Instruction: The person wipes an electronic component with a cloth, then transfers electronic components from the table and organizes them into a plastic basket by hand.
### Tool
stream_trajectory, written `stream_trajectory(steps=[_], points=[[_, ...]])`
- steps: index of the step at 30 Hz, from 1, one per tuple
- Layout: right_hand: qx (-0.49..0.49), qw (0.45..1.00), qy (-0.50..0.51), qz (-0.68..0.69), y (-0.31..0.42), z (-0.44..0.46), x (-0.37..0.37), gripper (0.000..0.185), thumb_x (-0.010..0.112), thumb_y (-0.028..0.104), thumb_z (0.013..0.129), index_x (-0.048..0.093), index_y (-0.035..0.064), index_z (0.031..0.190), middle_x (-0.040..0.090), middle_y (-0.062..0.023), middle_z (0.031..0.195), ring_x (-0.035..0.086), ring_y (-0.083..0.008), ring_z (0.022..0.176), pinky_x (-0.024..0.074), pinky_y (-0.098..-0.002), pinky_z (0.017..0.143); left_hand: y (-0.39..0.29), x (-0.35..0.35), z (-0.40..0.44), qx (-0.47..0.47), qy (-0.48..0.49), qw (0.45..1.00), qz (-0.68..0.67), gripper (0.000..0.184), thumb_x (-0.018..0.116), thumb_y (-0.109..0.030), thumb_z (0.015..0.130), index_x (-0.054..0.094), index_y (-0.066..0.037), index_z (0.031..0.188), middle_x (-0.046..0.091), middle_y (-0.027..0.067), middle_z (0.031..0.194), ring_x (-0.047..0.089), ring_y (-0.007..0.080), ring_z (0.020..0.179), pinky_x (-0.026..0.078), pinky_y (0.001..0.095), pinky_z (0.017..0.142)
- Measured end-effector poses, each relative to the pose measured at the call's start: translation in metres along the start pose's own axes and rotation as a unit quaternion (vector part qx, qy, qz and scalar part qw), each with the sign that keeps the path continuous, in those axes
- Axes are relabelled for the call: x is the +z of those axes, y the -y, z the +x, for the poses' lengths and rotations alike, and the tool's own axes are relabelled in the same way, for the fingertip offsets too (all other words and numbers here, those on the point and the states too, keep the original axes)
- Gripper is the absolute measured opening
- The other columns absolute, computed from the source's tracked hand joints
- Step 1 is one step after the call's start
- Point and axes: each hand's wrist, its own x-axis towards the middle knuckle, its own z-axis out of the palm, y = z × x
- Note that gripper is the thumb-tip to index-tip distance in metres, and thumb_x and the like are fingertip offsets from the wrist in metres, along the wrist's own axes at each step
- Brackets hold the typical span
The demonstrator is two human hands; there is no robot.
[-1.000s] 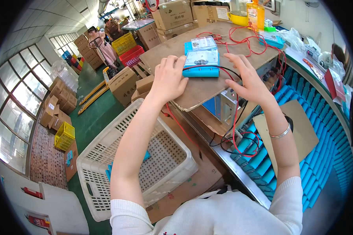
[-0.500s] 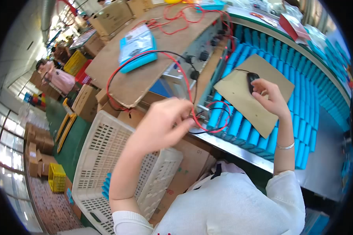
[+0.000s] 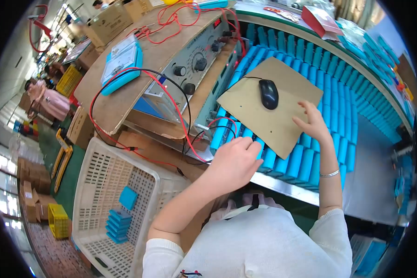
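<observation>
My left hand (image 3: pixel 236 162) is at the front edge of the rows of blue wrapped packs (image 3: pixel 306 162). Its fingers are curled down against the front packs, and the back of the hand hides what they hold, if anything. Just left of it, a red lead (image 3: pixel 180 121) and a black lead (image 3: pixel 186 95) hang down from the bench. My right hand (image 3: pixel 312 123) hovers by the right edge of a brown cardboard sheet (image 3: pixel 250 104), fingers apart and holding nothing. A black computer mouse (image 3: pixel 269 94) lies untouched on that sheet, which rests on the packs.
A white plastic crate (image 3: pixel 90 194) at lower left contains several blue packs (image 3: pixel 118 224). On the wooden bench (image 3: pixel 113 104) lies a blue item with a clear bag (image 3: pixel 123 60). A grey instrument with knobs (image 3: pixel 190 69) stands under the board. A person (image 3: pixel 48 102) is far left.
My left hand has left the red and black leads and moved right and down to the front packs. My right hand has come off the mouse. The view has shifted.
</observation>
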Motion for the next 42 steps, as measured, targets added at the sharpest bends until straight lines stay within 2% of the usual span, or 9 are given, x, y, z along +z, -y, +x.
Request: stream_trajectory(steps=[3, 12, 16, 21, 32, 34, 37, 40, 42], points=[[-0.002, 0.999, 0.03, -0.021, -0.015, 0.011, -0.014, 0.056, 0.069, 0.023, 0.071, 0.046, -0.0005, 0.117, 0.051, -0.0205, 0.113, 0.047, -0.035, 0.108, 0.0386, -0.0399, 0.092, -0.004, 0.022, 0.001, -0.016, -0.082, 0.985, -0.151, 0.018, 0.064, -0.01, 0.076, 0.056, 0.001, 0.088, 0.054, 0.0114, 0.073, 0.054, 0.0231, 0.062, 0.044, 0.032, 0.055], [-0.074, 0.995, 0.066, 0.015, -0.103, 0.026, -0.016, 0.052, 0.065, 0.022, 0.076, 0.045, -0.0013, 0.118, 0.049, -0.0208, 0.114, 0.046, -0.0353, 0.108, 0.0382, -0.0385, 0.091, -0.022, 0.046, -0.009, -0.202, -0.192, 0.954, -0.114, 0.018, 0.064, -0.007, 0.075, 0.059, 0.0, 0.091, 0.056, 0.0074, 0.068, 0.053, 0.0126, 0.054, 0.043, 0.024, 0.049], [0.012, 0.993, 0.112, -0.046, -0.106, 0.04, -0.013, 0.062, 0.066, 0.031, 0.074, 0.043, 0.0004, 0.122, 0.047, -0.0216, 0.12, 0.043, -0.0397, 0.112, 0.0371, -0.0411, 0.093, -0.016, 0.07, 0.027, -0.255, -0.186, 0.928, -0.2, 0.034, 0.063, -0.013, 0.077, 0.052, 0.003, 0.105, 0.056, 0.0134, 0.088, 0.06, 0.0221, 0.074, 0.049, 0.03, 0.061], [0.106, 0.974, 0.078, -0.186, -0.101, 0.061, 0.007, 0.091, 0.072, 0.049, 0.059, 0.034, 0.0113, 0.133, 0.033, -0.0199, 0.136, 0.028, -0.0416, 0.125, 0.0236, -0.0566, 0.097, 0.001, 0.098, 0.06, -0.268, -0.103, 0.957, -0.025, 0.049, 0.06, -0.028, 0.079, 0.046, 0.005, 0.112, 0.048, 0.0221, 0.103, 0.051, 0.0376, 0.096, 0.043, 0.0433, 0.081], [0.27, 0.943, 0.127, -0.149, -0.126, 0.118, 0.0, 0.115, 0.078, 0.058, 0.043, 0.029, 0.0158, 0.138, 0.032, -0.0216, 0.138, 0.034, -0.0369, 0.126, 0.0191, -0.0594, 0.1, 0.036, 0.146, 0.175, -0.314, -0.098, 0.931, 0.156, 0.073, 0.066, -0.039, 0.073, 0.035, 0.002, 0.126, 0.029, 0.0237, 0.131, 0.041, 0.0366, 0.107, 0.041, 0.0463, 0.079], [0.222, 0.962, 0.128, -0.093, -0.166, 0.121, 0.004, 0.109, 0.08, 0.052, 0.045, 0.036, 0.0055, 0.133, 0.044, -0.0241, 0.129, 0.043, -0.0346, 0.121, 0.0186, -0.0586, 0.102, 0.038, 0.145, 0.179, -0.32, -0.07, 0.931, 0.159, 0.073, 0.069, -0.037, 0.071, 0.037, 0.0, 0.125, 0.031, 0.0232, 0.13, 0.04, 0.0361, 0.107, 0.042, 0.046, 0.079], [0.216, 0.97, 0.091, -0.072, -0.176, 0.117, -0.013, 0.088, 0.082, 0.04, 0.048, 0.049, -0.0017, 0.119, 0.058, -0.0216, 0.112, 0.058, -0.0346, 0.101, 0.0484, -0.0373, 0.081, 0.066, 0.171, 0.188, -0.319, -0.125, 0.915, 0.212, 0.069, 0.071, -0.025, 0.066, 0.039, -0.002, 0.122, 0.037, 0.0215, 0.124, 0.05, 0.0342, 0.097, 0.047, 0.0421, 0.072], [0.156, 0.979, 0.133, -0.007, -0.201, 0.112, -0.028, 0.05, 0.082, 0.028, 0.057, 0.054, -0.0021, 0.085, 0.059, -0.0096, 0.076, 0.058, -0.0191, 0.069, 0.0463, -0.0322, 0.058, 0.072, 0.158, 0.185, -0.305, -0.17, 0.91, 0.226, 0.065, 0.07, -0.016, 0.061, 0.041, -0.001, 0.117, 0.045, 0.0195, 0.113, 0.057, 0.0327, 0.085, 0.049, 0.0395, 0.067], [0.204, 0.946, 0.187, 0.171, -0.206, 0.102, -0.045, 0.028, 0.071, 0.015, 0.073, 0.054, -0.0016, 0.086, 0.059, -0.005, 0.075, 0.057, -0.0142, 0.067, 0.0461, -0.028, 0.057, 0.066, 0.137, 0.184, -0.288, -0.159, 0.939, 0.103, 0.062, 0.069, -0.016, 0.061, 0.042, -0.001, 0.115, 0.046, 0.0192, 0.107, 0.056, 0.0345, 0.085, 0.049, 0.0423, 0.067]])
